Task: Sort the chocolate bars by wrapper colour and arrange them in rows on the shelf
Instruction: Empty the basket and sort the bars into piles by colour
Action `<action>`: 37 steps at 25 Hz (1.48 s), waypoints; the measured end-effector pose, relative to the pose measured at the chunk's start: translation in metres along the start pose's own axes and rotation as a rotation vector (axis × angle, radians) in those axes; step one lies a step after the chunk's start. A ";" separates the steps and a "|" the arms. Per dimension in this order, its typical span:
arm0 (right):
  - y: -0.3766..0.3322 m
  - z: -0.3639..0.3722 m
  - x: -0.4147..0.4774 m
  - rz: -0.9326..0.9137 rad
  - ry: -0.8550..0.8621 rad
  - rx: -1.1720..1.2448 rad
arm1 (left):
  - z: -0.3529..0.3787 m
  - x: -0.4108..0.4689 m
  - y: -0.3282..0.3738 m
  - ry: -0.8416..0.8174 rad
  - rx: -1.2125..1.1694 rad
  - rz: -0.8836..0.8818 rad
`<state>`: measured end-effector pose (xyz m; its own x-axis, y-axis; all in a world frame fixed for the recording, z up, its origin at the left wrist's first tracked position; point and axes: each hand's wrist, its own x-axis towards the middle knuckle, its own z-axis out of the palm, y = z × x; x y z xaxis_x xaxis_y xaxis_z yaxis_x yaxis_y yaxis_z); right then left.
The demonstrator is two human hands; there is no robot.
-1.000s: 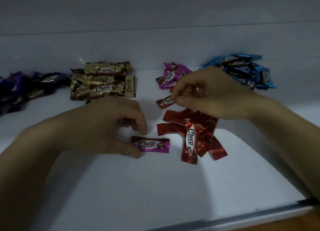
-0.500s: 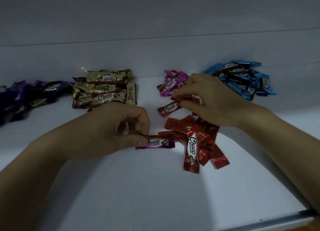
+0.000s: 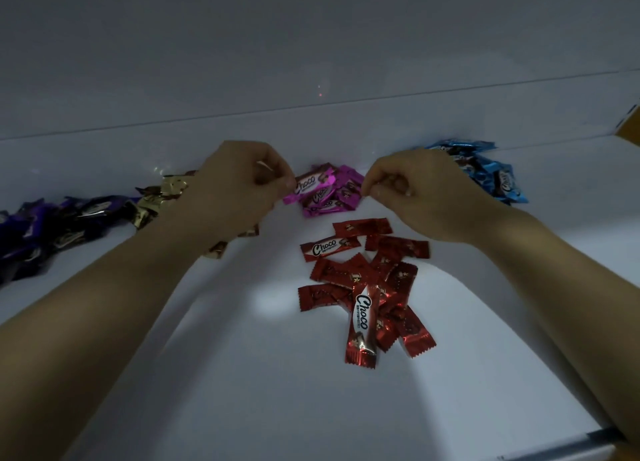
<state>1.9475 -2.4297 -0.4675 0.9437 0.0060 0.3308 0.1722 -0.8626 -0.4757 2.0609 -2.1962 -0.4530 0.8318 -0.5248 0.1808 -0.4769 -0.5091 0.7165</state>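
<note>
My left hand [image 3: 242,183] pinches a magenta Choco bar [image 3: 309,183] by its left end, just above the magenta pile [image 3: 332,199] at the back of the white shelf [image 3: 242,374]. My right hand [image 3: 415,190] hovers at the pile's right edge with fingers curled; I see nothing held in it. In front of them lies a loose pile of red bars [image 3: 363,287], one red bar [image 3: 329,247] lying face up at its back left. A gold pile [image 3: 162,197] is partly hidden by my left wrist.
A purple pile [image 3: 41,232] lies at the far left and a blue pile [image 3: 491,176] at the back right. The shelf's back wall [image 3: 311,121] stands right behind the piles. The metal front edge [image 3: 554,446] shows at the bottom right.
My left hand carried the magenta bar from the shelf's front up to the magenta pile. My right hand let go of the red bar, which now lies on the shelf, and moved back.
</note>
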 end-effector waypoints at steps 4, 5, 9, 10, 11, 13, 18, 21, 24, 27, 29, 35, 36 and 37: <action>0.010 -0.002 0.001 0.052 -0.011 -0.005 | 0.025 0.035 0.002 0.013 0.239 0.055; 0.010 -0.002 0.000 0.048 -0.033 -0.007 | 0.029 0.038 0.000 0.011 0.287 0.052; 0.003 -0.008 -0.003 -0.017 -0.180 -0.027 | 0.024 0.013 -0.003 0.159 0.420 0.214; -0.001 -0.011 -0.004 -0.039 -0.240 0.011 | 0.020 -0.002 0.001 0.174 0.395 0.269; -0.005 -0.015 -0.006 -0.051 -0.310 0.076 | 0.017 -0.019 0.007 0.143 0.348 0.309; -0.015 -0.023 -0.010 -0.048 -0.475 0.181 | 0.018 -0.055 0.014 -0.011 0.248 0.371; -0.022 -0.029 -0.013 0.027 -0.731 0.197 | 0.028 -0.076 -0.011 -0.374 0.160 0.562; -0.015 -0.036 -0.013 0.060 -0.770 0.100 | 0.017 -0.072 -0.016 -0.388 0.189 0.600; -0.010 -0.040 -0.013 0.099 -0.768 0.065 | 0.010 -0.071 -0.011 -0.360 0.225 0.616; -0.010 -0.040 -0.014 0.075 -0.733 0.103 | 0.008 -0.072 -0.009 -0.321 0.259 0.624; -0.009 -0.042 -0.014 0.044 -0.640 0.088 | 0.009 -0.073 -0.009 -0.297 0.266 0.628; -0.003 -0.064 -0.023 0.125 -0.710 -0.098 | 0.010 -0.078 -0.006 -0.245 0.189 0.526; -0.003 -0.063 -0.029 0.139 -0.732 -0.118 | 0.011 -0.078 -0.005 -0.234 0.184 0.518; -0.003 -0.060 -0.036 0.136 -0.715 -0.129 | 0.010 -0.078 -0.004 -0.218 0.181 0.515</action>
<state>1.8965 -2.4577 -0.4288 0.9154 0.1849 -0.3575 0.0473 -0.9315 -0.3605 1.9953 -2.1606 -0.4768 0.4114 -0.8539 0.3188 -0.8611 -0.2496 0.4429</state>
